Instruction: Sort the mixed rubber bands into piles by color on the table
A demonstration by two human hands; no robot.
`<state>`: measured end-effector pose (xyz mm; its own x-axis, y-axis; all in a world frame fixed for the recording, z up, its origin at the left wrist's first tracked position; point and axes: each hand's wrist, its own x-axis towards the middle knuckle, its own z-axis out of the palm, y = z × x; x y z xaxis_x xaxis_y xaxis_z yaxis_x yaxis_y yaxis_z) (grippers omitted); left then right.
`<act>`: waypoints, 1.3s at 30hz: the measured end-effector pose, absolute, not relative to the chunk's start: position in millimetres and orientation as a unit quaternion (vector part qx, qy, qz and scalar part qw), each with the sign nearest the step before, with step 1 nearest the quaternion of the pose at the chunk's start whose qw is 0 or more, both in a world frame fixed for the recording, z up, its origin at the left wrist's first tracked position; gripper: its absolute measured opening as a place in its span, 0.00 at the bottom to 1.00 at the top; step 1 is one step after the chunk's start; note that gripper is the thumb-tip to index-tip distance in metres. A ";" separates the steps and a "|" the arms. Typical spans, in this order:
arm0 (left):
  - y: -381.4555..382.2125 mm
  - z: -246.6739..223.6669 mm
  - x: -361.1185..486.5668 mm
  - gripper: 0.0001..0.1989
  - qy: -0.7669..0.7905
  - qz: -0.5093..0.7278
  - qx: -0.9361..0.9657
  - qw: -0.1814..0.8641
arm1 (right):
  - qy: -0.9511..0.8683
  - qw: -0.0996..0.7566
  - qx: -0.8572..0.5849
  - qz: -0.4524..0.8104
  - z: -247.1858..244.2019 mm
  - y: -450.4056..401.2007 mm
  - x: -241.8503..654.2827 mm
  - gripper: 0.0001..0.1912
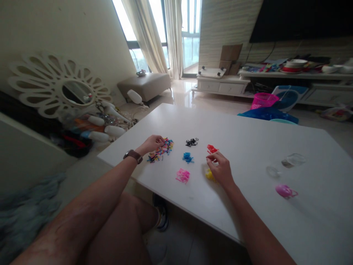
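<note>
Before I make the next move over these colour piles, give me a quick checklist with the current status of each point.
1. Left hand at the mixed pile: ok.
2. Black pile, blue pile and pink pile apart from one another: ok.
3. Yellow pile fully in view: not ok, right hand partly covers it.
4. Right fingertips holding a piece: cannot tell.
5. Purple object away from the piles: ok.
</note>
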<state>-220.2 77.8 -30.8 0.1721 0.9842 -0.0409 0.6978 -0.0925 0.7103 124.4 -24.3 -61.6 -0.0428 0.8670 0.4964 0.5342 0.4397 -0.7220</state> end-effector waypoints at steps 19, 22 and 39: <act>68.3 -19.7 -215.2 0.15 0.557 0.289 0.663 0.409 | -0.710 0.463 -0.499 0.180 -61.0 -25.3 123.2 0.06; 66.2 -16.5 -212.3 0.15 0.548 0.285 0.662 0.424 | -0.713 0.461 -0.497 0.181 -61.4 -25.1 123.0 0.06; 25.6 -7.6 -112.2 0.15 0.352 0.232 0.710 0.563 | -0.744 0.455 -0.422 0.247 -53.0 -35.5 113.8 0.06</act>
<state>-112.2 25.6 -7.6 0.6442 0.7618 -0.0681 0.2397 -0.1166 0.9638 113.8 -35.5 -53.0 -0.2289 0.8531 0.4689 0.4042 0.5215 -0.7514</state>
